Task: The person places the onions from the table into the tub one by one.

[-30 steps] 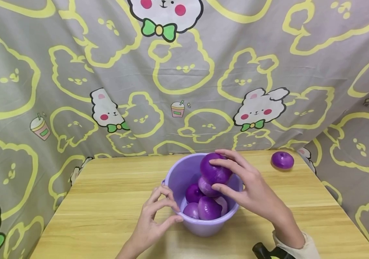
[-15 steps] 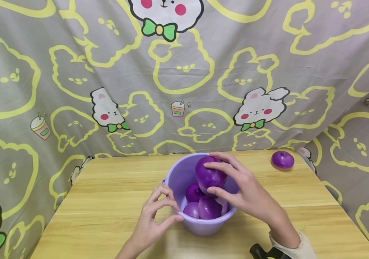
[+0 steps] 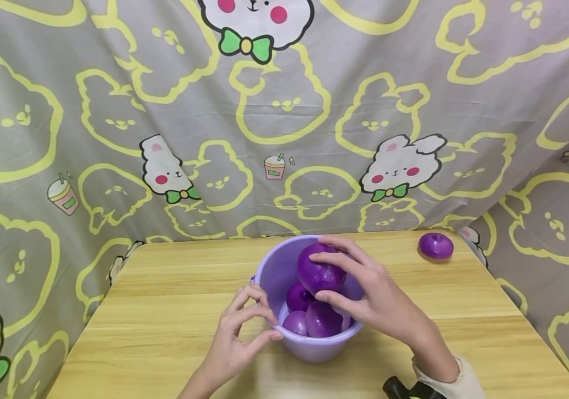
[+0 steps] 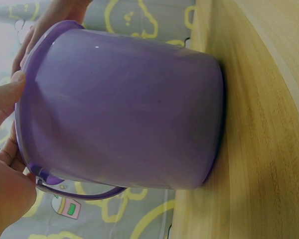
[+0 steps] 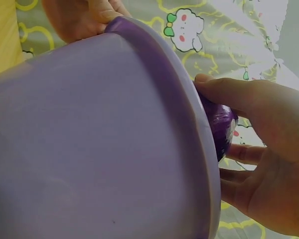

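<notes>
A light purple bucket (image 3: 314, 353) stands upright on the wooden table. My left hand (image 3: 228, 337) pinches its rim at the near left between thumb and fingers. With thumb and spread fingers, my right hand (image 3: 381, 296) grips a red onion (image 3: 316, 271) in the bucket's mouth, right of centre. Below it lie several more onions (image 3: 323, 320), partly covered by the held one and the hand. In the right wrist view, the held onion (image 5: 221, 124) shows just past the bucket rim (image 5: 202, 134).
One more red onion (image 3: 436, 246) sits at the table's back right corner. A patterned grey curtain (image 3: 284, 194) hangs behind the table (image 3: 164, 288). The bucket's handle (image 4: 92, 195) hangs on its far side in the left wrist view. A black device (image 3: 398, 388) is by my right wrist.
My right hand has moved left and slightly down with the onion, deeper over the bucket's opening. The left hand and bucket have stayed in place.
</notes>
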A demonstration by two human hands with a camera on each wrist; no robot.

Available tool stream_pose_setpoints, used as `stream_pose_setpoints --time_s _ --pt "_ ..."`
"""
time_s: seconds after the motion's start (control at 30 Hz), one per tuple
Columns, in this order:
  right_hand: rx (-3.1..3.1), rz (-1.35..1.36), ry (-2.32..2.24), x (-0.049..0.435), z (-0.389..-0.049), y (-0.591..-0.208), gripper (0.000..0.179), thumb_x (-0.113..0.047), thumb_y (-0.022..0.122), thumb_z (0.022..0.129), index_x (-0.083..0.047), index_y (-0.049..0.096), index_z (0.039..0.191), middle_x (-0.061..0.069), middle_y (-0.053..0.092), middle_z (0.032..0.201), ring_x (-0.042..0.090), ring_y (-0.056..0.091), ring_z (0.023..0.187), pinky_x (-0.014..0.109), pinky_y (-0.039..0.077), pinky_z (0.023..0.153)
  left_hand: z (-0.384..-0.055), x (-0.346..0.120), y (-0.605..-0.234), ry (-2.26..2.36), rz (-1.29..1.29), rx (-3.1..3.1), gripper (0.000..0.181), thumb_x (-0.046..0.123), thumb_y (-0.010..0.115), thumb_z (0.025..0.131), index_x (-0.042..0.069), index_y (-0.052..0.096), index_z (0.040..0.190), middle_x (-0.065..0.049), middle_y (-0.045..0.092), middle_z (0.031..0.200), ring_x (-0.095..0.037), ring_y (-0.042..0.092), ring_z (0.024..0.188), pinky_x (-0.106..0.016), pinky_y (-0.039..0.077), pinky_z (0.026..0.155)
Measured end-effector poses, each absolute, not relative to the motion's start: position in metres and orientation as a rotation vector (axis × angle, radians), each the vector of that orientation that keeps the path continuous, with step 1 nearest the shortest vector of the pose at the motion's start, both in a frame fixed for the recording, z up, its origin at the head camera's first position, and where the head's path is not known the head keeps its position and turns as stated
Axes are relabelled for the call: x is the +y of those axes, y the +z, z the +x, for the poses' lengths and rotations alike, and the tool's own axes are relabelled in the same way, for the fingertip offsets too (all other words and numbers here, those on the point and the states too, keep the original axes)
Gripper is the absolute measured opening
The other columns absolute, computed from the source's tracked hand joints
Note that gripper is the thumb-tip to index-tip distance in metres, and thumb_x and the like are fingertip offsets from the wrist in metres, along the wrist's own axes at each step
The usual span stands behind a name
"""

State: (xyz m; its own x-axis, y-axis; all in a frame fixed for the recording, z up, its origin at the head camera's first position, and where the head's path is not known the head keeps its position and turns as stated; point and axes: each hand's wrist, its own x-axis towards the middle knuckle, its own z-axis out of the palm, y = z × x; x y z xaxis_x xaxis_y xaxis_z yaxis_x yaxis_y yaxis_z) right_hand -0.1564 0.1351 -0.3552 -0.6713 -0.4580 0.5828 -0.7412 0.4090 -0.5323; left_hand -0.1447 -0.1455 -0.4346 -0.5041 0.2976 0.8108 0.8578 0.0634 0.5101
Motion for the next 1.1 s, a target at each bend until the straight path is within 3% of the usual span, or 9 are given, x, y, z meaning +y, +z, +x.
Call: stream_pose_setpoints --time_s 0.43,0.73,1.1 --pt "-2.345 1.074 1.1 0.129 -0.157 -0.359 0.056 -0.03 0.083 0.089 -0.028 0.061 0.14 -0.001 0.045 0.153 0.02 0.051 0.135 0.042 0.053 0.103 -0.145 -0.146 -0.435 -1.457 -1.156 -1.839 0.019 0.01 0.086 0.081 0.011 0.07 0.092 -0.006 0.056 0.1 -0.028 0.052 0.112 -0.043 0.029 0.121" --pt "-2.379 1.077 1.05 0.127 -0.157 -0.362 0.054 -0.037 0.081 0.09 -0.031 0.061 0.14 -0.004 0.044 0.153 0.023 0.041 0.142 0.049 0.049 0.107 -0.146 -0.145 -0.435 -1.438 -1.147 -1.85 0.018 0.012 0.086 0.082 0.011 0.071 0.092 -0.006 0.056 0.1 -0.028 0.053 0.112 -0.043 0.03 0.121" --pt "-2.397 1.093 1.028 0.124 -0.156 -0.364 0.053 -0.036 0.079 0.092 -0.03 0.059 0.141 -0.004 0.044 0.153 0.021 0.041 0.142 0.045 0.048 0.108 -0.145 -0.146 -0.436 -1.475 -1.155 -1.848 0.02 0.008 0.086 0.08 0.011 0.07 0.093 -0.007 0.055 0.1 -0.028 0.051 0.115 -0.042 0.029 0.122"
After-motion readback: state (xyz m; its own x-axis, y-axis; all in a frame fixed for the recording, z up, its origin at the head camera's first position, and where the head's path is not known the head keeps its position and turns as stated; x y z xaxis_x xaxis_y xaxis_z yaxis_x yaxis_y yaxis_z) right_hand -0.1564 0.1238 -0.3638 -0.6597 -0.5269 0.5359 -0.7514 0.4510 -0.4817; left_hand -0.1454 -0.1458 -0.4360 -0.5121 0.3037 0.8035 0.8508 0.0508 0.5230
